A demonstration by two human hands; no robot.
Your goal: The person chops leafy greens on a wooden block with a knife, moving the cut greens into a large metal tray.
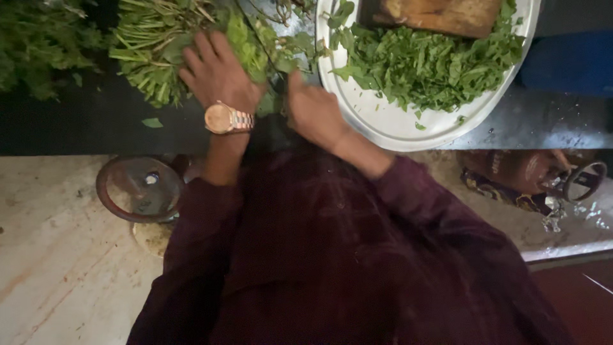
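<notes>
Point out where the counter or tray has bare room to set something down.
Bare patches: the near rim of the white tray, below the chopped leaves; the dark counter left of the watch; the counter right of the tray. Crowded: around the left hand on the herb bunch, and by the right hand.

Left hand [214,73] flat, fingers spread; right hand [313,112] curled closed.

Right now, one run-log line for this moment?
left hand: flat on leafy bunch | right hand: fisted beside bunch, contents hidden | white tray: chopped greens, wooden board
</notes>
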